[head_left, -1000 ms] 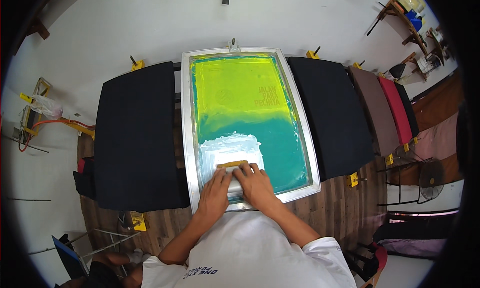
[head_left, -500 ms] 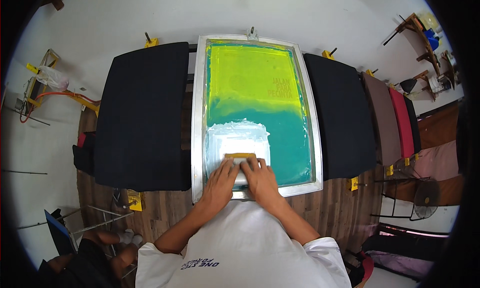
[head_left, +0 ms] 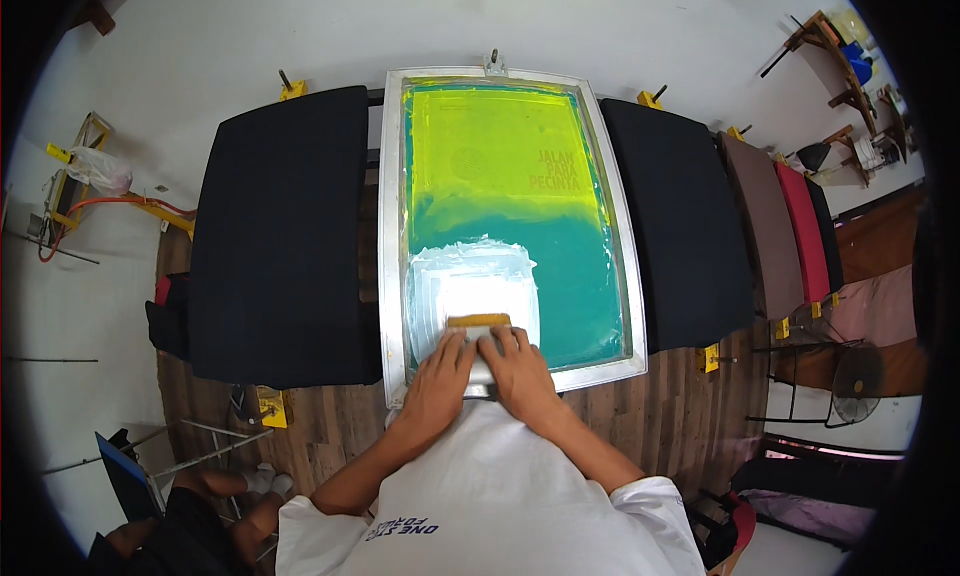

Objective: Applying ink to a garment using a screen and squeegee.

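A screen-printing frame (head_left: 627, 276) of pale metal lies before me. Its mesh is yellow-green in the far half and teal (head_left: 575, 296) in the near half, with white ink (head_left: 475, 276) spread at the near left. Both my hands grip a squeegee (head_left: 478, 321), whose brownish-yellow edge shows beyond my fingertips at the near end of the white patch. My left hand (head_left: 440, 381) is closed on its left side, my right hand (head_left: 520, 371) on its right side. The fingers point away from me and hide most of the squeegee's body.
Black fabric-covered boards flank the frame at left (head_left: 280, 236) and right (head_left: 680, 226). Further right stand a brown board (head_left: 762, 226) and a red one (head_left: 805, 236). Yellow clamps (head_left: 272, 406) hold the boards. A seated person (head_left: 215, 511) is at lower left, a fan (head_left: 857, 384) at right.
The squeegee and both hands have moved slightly toward me, to the near end of the white ink. My view has shifted a little.
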The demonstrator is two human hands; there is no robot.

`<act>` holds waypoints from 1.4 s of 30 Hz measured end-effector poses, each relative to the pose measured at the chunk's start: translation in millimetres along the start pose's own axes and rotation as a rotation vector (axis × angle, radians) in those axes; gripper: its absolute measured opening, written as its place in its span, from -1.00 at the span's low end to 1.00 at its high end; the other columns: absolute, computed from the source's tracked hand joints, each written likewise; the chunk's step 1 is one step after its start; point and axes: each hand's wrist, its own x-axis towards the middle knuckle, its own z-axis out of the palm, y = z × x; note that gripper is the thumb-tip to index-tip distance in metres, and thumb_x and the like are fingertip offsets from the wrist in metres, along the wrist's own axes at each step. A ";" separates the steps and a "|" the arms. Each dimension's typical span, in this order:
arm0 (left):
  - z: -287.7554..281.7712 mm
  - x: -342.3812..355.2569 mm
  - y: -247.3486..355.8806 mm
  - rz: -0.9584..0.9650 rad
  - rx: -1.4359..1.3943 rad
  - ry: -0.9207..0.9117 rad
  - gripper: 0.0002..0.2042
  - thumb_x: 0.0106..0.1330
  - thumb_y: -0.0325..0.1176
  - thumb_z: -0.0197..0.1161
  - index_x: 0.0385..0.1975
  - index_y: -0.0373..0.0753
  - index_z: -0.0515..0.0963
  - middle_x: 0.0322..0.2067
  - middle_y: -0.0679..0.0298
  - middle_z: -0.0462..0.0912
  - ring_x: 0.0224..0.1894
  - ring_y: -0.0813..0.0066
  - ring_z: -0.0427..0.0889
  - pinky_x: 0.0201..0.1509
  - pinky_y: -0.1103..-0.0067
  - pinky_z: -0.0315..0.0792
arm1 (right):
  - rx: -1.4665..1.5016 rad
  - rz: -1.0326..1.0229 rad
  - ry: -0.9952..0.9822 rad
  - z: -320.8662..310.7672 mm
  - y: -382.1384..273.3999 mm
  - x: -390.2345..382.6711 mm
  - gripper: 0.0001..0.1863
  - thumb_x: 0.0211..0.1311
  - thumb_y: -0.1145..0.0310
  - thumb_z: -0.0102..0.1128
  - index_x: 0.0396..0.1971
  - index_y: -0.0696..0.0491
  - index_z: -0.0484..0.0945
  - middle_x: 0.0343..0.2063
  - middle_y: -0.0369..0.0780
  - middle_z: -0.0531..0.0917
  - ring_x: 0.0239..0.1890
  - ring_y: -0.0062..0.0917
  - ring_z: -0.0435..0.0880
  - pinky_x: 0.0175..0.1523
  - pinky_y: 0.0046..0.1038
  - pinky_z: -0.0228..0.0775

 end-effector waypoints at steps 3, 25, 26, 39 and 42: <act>-13.8 -8.3 10.9 -0.033 -0.080 -0.086 -0.46 0.12 -0.71 0.09 0.20 -0.45 0.36 0.26 -0.18 0.34 0.37 -0.10 0.30 0.39 0.19 0.25 | 0.005 0.004 -0.082 -12.6 -2.2 -8.3 -0.42 -0.15 0.57 0.30 0.03 0.10 0.45 0.06 -0.04 0.48 0.12 -0.08 0.45 0.06 -0.16 0.48; -48.8 75.2 -20.2 0.004 -0.135 0.177 -0.50 0.04 -0.75 0.09 0.09 -0.45 0.45 0.04 -0.18 0.55 0.09 -0.12 0.54 0.20 0.26 0.45 | -0.007 0.030 -0.100 -39.7 27.3 94.1 -0.53 -0.16 0.62 0.26 -0.11 0.06 0.61 -0.21 -0.14 0.66 -0.11 -0.12 0.60 -0.09 -0.17 0.57; -44.7 83.4 -27.4 0.004 -0.151 0.191 -0.50 0.03 -0.76 0.08 0.08 -0.45 0.46 0.02 -0.18 0.56 0.08 -0.12 0.55 0.19 0.27 0.45 | 0.006 0.051 -0.090 -34.6 32.7 103.7 -0.54 -0.17 0.60 0.27 -0.12 0.06 0.62 -0.21 -0.13 0.66 -0.12 -0.12 0.60 -0.08 -0.16 0.57; -29.0 24.9 3.4 -0.074 -0.242 -0.161 -0.48 -0.02 -0.72 0.18 0.07 -0.44 0.49 0.05 -0.13 0.56 0.06 -0.09 0.58 0.17 0.24 0.48 | 0.169 0.141 -0.195 -23.3 10.6 18.1 -0.47 -0.31 0.57 0.33 -0.13 0.12 0.62 -0.20 -0.10 0.65 -0.10 -0.12 0.53 0.03 -0.22 0.51; -38.8 20.5 14.0 -0.114 -0.266 -0.225 -0.52 -0.01 -0.69 0.14 0.02 -0.40 0.54 -0.10 -0.16 0.63 -0.05 -0.11 0.63 0.11 0.24 0.50 | 0.193 0.152 -0.268 -33.9 1.9 6.8 -0.50 -0.27 0.58 0.29 -0.13 0.10 0.66 -0.22 -0.08 0.67 -0.13 -0.11 0.57 0.00 -0.22 0.53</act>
